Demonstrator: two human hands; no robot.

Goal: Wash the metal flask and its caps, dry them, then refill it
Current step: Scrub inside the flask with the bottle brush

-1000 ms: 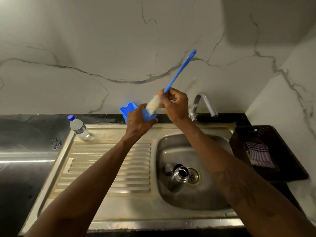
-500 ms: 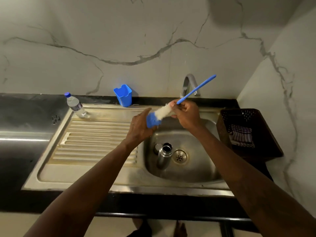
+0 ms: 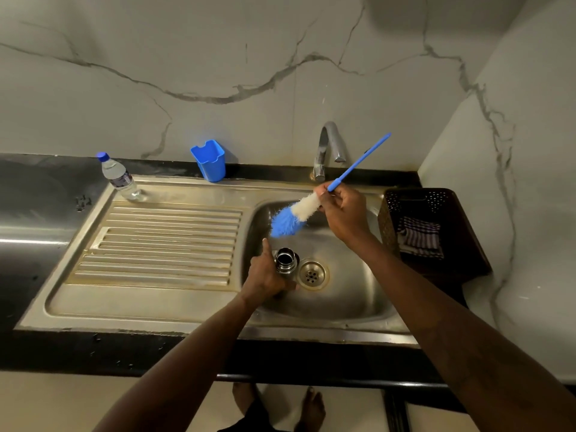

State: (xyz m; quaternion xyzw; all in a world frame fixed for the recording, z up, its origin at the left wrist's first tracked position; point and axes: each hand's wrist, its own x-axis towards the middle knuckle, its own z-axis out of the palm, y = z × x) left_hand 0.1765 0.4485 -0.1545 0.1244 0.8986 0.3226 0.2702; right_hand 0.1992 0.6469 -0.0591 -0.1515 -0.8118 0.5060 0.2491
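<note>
The open metal flask [image 3: 285, 260] stands in the steel sink basin [image 3: 349, 294], left of the drain. My left hand [image 3: 266, 277] is wrapped around its body, thumb pointing up, and hides most of it. The flask's dark mouth faces up. My right hand [image 3: 344, 210] holds a blue-handled bottle brush [image 3: 296, 213] above the basin, its white and blue bristles pointing down-left, a little above the flask. The caps are out of sight, likely behind my left hand.
A tap [image 3: 327, 148] rises behind the basin. A blue plastic cup [image 3: 209, 160] and a small water bottle [image 3: 120, 179] stand at the back of the ribbed drainboard [image 3: 162, 241]. A dark basket [image 3: 436, 232] with a checked cloth [image 3: 419, 236] sits right of the sink.
My left hand let go of the brush's bristle end and dropped into the basin, closing on the flask. The brush moved right and lower with my right hand. The camera tilted down.
</note>
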